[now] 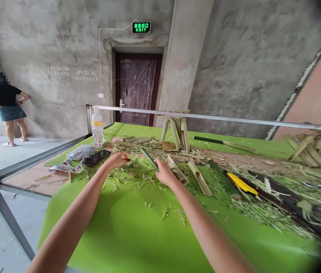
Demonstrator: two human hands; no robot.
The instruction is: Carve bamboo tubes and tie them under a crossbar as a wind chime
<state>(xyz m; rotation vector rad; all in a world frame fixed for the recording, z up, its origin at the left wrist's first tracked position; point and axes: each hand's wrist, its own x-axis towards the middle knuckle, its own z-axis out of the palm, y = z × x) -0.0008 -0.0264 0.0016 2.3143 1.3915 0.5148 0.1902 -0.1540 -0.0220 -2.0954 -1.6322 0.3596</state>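
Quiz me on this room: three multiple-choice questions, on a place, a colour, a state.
1 Where is the exit sign relative to the door?
A above it
B below it
C to its right

2 What colour is the table's covering?
A blue
B white
C green

3 How does the standing person hold their arms?
A raised overhead
B hands on hips
C folded across chest

1 A: it glows over the door frame.
2 C: bare stretches show green.
3 B: hands rest at the waist.

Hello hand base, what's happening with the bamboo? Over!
Right hand at end of thin green bamboo stick. Left hand beside it. Pale bamboo shavings scattered around. Over.
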